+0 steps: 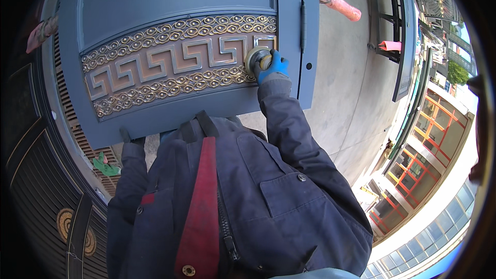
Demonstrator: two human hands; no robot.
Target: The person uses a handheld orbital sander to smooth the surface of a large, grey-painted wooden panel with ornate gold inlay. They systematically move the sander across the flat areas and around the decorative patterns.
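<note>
A blue-grey door panel [206, 101] lies before me, with a raised bronze-coloured Greek-key band [170, 62] between two rows of scrollwork. My right hand [275, 66], in a blue glove, is closed round a palm-sized round tool [257, 60] with a grey rim and a yellowish side. The tool rests against the right end of the key band; its underside is hidden. At the panel's lower left edge, my left hand [132, 137] wears a dark glove. Its thumb shows on the panel's face, while the other fingers are mostly hidden around the edge.
Pink-wrapped bars [341, 4] support the panel. A hinge [303, 28] runs along its right side. At the left stands a dark ribbed door [44, 181], with a green scrap [106, 165] near it. Concrete floor [345, 82] and another blue-grey frame [404, 36] are at the right.
</note>
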